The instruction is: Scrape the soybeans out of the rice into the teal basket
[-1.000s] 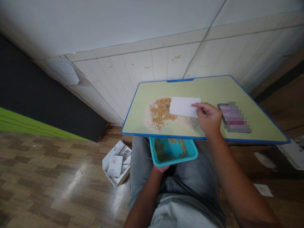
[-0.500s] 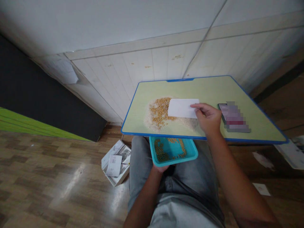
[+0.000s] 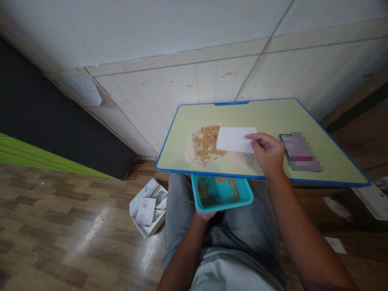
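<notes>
My right hand [image 3: 268, 151] pinches the right end of a white card [image 3: 233, 139] between thumb and fingers, above the table. The card's left edge overlaps a pile of golden round beads or beans [image 3: 207, 141]; their exact kind I cannot tell. Pale rice-like grains [image 3: 190, 151] lie around and among them. Beneath the table's front edge, my left hand [image 3: 206, 215] supports a turquoise plastic tray [image 3: 222, 209] from below, its fingers mostly hidden under it. More of the golden balls lie in the tray along its left, back and right sides.
The small yellow-green table [image 3: 260, 113] has a blue rim and stands by a white panelled wall [image 3: 169, 87]. A phone [image 3: 298, 151], partly blurred out, lies on its right side. On the wooden floor at left sits an open white box [image 3: 148, 210] with papers and packaging.
The whole view has shifted very slightly. Both hands, the card and the tray keep nearly the same places, and the golden pile looks unchanged.
</notes>
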The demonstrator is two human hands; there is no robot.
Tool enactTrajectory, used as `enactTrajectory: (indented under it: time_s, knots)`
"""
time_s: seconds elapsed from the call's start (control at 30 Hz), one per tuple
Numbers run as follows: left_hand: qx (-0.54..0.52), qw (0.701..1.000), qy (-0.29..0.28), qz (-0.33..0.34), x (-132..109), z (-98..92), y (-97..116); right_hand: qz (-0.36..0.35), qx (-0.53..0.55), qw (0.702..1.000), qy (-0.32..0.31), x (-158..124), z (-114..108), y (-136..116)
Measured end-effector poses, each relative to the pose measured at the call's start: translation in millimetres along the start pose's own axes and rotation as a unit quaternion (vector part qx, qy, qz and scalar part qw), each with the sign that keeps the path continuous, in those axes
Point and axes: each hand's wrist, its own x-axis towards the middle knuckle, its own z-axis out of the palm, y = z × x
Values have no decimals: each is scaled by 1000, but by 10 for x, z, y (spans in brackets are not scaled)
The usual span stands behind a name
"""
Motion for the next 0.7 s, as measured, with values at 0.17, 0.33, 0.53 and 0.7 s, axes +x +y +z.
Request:
enactTrajectory:
  time_s: [0.17, 0.33, 0.53, 0.7]
  knots:
    - [1, 1000, 10, 0, -19, -3, 10, -2, -2, 1000, 5, -6, 0, 4]
    - [-3, 1000, 27, 1, -37, 50, 14, -5, 4, 1000, -10, -7, -8, 16]
    - [-9, 1000, 15, -1, -46, 83, 5, 2, 3, 1000, 0, -6, -12, -1]
    - [5, 1000, -24, -8, -24, 64, 5, 8, 13, 1000, -6, -5, -12, -5]
